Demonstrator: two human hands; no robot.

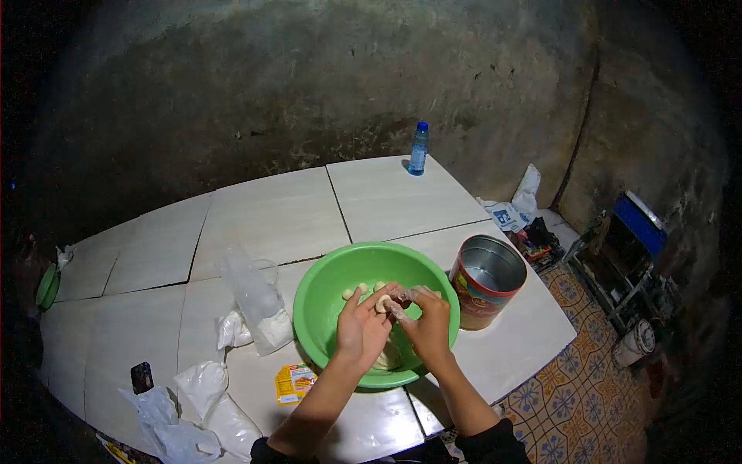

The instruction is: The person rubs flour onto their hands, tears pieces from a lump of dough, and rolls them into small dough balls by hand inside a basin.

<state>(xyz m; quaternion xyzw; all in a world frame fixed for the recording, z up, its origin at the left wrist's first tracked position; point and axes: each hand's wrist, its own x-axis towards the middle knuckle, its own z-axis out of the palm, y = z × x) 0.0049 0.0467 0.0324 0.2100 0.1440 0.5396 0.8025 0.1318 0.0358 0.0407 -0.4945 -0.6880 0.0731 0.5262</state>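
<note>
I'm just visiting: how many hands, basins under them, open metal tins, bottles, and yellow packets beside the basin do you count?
Left hand and right hand: 2
Basin: 1
Tin: 1
Bottle: 1
Yellow packet: 1
Total: 6

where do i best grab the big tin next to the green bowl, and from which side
The tin is probably best held by its upper rim, on the right, coming from above. It stands upright with its open mouth facing up, so the wall could be pinched inside and out, and the green bowl sits close on its left.
</note>
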